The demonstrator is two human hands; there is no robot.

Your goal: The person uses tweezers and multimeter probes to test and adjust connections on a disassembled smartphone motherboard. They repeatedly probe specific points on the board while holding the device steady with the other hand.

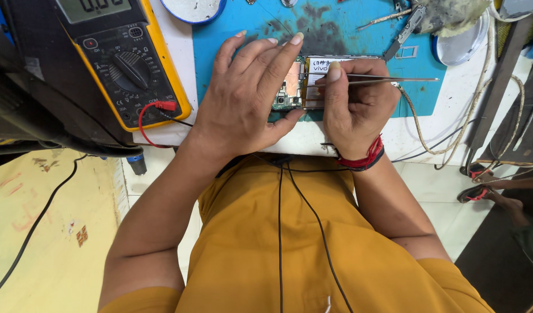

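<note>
Sitting at the far left of the white table (162, 136), a yellow-cased multimeter with a black dial (123, 64) has a red probe lead (153, 119) plugged into its near edge, the wire looping down over the table's rim. Just right of it begins a blue work mat (243, 23), stained dark in the middle, with a round white dish rimmed in blue (192, 8) at the far edge. The left hand (246, 98) lies flat and spread, fingers pointing far across the mat, pressing on the left part of an opened phone with a bare green circuit board and a white-labelled battery (304, 81); it steadies the phone rather than closing around it. Touching it on the right, the right hand (356, 107), wearing a red thread band on the wrist (365, 157), pinches a pair of slim metal tweezers (382, 80) between thumb and fingers, the tips over the phone. Further right lie a small metal tool (404, 33), a round metal lid (460, 43) and a pale cord (452, 124) trailing off the table.
</note>
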